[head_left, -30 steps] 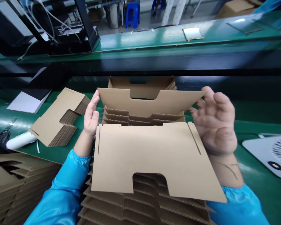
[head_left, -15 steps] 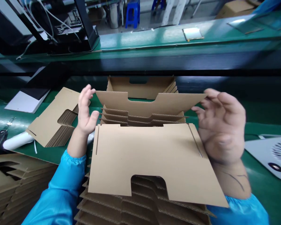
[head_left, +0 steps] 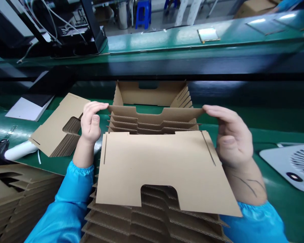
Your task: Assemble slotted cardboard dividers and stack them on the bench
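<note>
An upright cardboard divider [head_left: 149, 116] with a notched top edge stands across slotted cardboard, behind several similar dividers. My left hand [head_left: 91, 123] touches its left top corner with stretched fingertips, the thumb apart. At the right top corner, the extended fingers of my right hand [head_left: 234, 131] rest on the edge, its thumb also apart. Neither hand is wrapped round the board. A flat cardboard sheet [head_left: 157, 165] with slits and a cut-out lies nearer me, on top of stacked dividers [head_left: 152, 226]. Behind the divider, slotted cardboard side pieces join a back panel [head_left: 134, 96].
A pile of flat cardboard pieces [head_left: 58, 125] lies to the left, near a white roll [head_left: 21, 150] and a white-and-black flat item [head_left: 27, 108]. More stacked cardboard [head_left: 22, 192] stands at lower left. A white fan-like device [head_left: 294, 163] sits at right. A raised green ledge [head_left: 154, 40] runs behind.
The divider has moved down between the slotted sides. My right hand has moved left and its fingers now reach over the corner; my left hand's fingers have bent forward and lowered.
</note>
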Demonstrator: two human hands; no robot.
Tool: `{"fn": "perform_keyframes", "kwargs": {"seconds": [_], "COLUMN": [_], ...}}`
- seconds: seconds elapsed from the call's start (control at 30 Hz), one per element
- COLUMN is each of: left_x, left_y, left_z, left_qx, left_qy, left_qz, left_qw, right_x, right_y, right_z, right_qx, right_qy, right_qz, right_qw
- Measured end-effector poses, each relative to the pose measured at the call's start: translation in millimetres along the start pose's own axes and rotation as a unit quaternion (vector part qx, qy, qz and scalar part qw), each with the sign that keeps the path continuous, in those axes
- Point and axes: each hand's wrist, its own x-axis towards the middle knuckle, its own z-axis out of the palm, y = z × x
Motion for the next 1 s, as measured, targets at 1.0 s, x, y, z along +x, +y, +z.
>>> {"fn": "perform_keyframes", "kwargs": {"seconds": [1.0], "left_x": [-17.9], "left_y": [-22.3], "left_z": [22.3], "left_qx": [-0.327], "left_qy": [-0.043], "left_qz": [-0.182], "left_qw": [0.926], "right_x": [-12.2], "right_y": [39.0], "right_z": [-2.7], "right_qx": [0.221], "right_qy": [0.003], "right_qz": [0.190], "right_qw": [0.956]}}
